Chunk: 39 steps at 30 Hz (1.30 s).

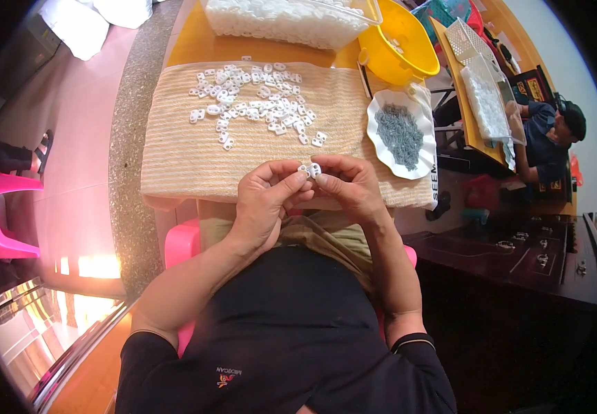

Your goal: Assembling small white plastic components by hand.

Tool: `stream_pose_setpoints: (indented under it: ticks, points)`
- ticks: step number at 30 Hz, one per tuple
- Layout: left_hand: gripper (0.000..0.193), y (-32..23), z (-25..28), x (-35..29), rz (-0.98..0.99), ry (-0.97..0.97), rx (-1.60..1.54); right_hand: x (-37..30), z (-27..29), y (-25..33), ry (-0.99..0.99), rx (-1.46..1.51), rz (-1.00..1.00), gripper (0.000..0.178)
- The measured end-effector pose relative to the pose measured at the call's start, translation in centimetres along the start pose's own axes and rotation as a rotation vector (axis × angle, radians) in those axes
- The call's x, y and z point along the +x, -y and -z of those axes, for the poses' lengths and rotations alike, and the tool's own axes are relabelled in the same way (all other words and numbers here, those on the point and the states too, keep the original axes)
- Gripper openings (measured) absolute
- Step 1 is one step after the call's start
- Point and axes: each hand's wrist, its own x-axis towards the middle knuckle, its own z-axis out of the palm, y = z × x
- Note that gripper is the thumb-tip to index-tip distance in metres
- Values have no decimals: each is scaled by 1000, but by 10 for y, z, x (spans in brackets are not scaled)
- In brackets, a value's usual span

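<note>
Black shirt (281, 303) nearest, six o'clock. Left hand (262, 200) and right hand (355, 190), grips closed together on white piece (315, 170) at centre, apparently mid-work. Seemingly unused: tub (375, 19) of white stock (264, 26), twelve o'clock; grey parts (400, 138) in dish (376, 125), two. Loose pieces (264, 91), eleven: done or waiting, cannot tell.

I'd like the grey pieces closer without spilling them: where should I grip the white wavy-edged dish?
Probably by the near-left rim of the white wavy-edged dish, the right hand coming from your own side. There the wavy border shows bare outside the grey pieces and lies nearest that hand.
</note>
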Motion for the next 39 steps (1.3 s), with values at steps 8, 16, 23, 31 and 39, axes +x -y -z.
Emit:
stream_pose_setpoints:
  ticks: [8,16,23,31,39]
  points:
    - [16,-2,-1,-1,29,-12,49,1,9,-6,-16,-46,53,31]
    - [16,-3,-2,-2,53,-37,93,2,13,-8,15,-61,90,31]
    - [16,-2,-1,-1,54,-29,122,2,13,-8,13,-62,88,30]
    - [16,-3,-3,-1,55,-23,150,2,14,-8,13,-43,77,31]
    - [16,-3,-2,-1,62,-20,168,2,14,-10,13,-66,96,29]
